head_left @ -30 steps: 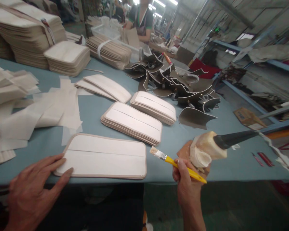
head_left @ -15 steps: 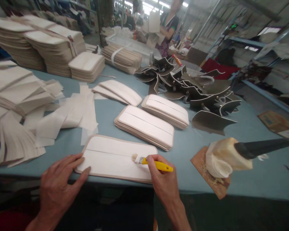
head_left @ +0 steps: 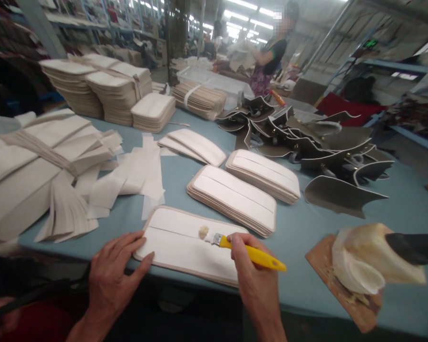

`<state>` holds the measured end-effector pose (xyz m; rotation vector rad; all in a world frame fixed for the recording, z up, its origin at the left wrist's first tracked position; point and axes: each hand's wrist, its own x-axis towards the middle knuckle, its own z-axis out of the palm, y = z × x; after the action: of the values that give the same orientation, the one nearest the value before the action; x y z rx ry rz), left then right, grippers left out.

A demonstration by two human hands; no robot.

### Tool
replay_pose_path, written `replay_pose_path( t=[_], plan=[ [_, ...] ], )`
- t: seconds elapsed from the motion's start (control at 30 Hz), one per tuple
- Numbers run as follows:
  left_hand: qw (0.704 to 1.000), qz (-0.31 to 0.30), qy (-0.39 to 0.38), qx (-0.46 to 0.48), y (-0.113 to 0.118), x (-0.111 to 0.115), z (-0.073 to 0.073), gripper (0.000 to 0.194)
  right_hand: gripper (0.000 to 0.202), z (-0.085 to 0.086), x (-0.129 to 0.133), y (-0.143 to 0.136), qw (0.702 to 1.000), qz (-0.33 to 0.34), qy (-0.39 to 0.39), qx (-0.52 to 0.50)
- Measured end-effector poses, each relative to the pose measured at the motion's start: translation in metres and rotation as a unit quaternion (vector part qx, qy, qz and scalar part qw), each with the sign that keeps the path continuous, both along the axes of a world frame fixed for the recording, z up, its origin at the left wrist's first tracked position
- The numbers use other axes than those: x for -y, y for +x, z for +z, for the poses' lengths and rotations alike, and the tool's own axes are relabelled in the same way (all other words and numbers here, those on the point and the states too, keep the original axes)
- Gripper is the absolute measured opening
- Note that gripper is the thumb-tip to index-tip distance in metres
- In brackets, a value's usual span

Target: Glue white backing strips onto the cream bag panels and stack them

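A pale rounded panel (head_left: 178, 249) with a beige border and a lengthwise line lies flat at the table's front edge. My left hand (head_left: 116, 270) rests on its left end, thumb and fingers apart, holding nothing. My right hand (head_left: 258, 280) grips a yellow-handled paintbrush (head_left: 264, 258), its light bristles touching the panel near the line. Just behind are two stacks of similar panels, a nearer stack (head_left: 231, 194) and a farther stack (head_left: 266, 173). To the right, a crusted cream-coloured vessel (head_left: 360, 266) with a dark handle stands on a brown board (head_left: 321, 256).
Loose pale strips (head_left: 128, 178) and a tied bundle (head_left: 24, 156) cover the table's left. Tall panel stacks (head_left: 117, 95) stand behind them. Dark grey pieces with white edges (head_left: 328, 147) are heaped at the back right. A person (head_left: 271, 57) stands beyond the table.
The view has shifted, so the table things appear farther right and lower. The brush bristles have moved slightly along the panel towards its left end. My left hand keeps its place on the panel.
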<state>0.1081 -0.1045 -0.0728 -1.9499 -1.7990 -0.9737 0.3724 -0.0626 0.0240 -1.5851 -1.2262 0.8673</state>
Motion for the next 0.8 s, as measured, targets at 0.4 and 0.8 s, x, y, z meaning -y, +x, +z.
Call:
replay_pose_path(
  t=[0.4, 0.8],
  plan=[
    [1.000, -0.011, 0.004, -0.019, -0.001, 0.005, -0.001, 0.020, 0.042, 0.000, 0.020, -0.039, 0.998, -0.001, -0.046, -0.048],
    [1.000, 0.004, 0.009, 0.002, -0.002, 0.008, -0.001, 0.021, 0.041, -0.017, 0.004, -0.063, 0.999, 0.039, 0.009, 0.013]
  ],
)
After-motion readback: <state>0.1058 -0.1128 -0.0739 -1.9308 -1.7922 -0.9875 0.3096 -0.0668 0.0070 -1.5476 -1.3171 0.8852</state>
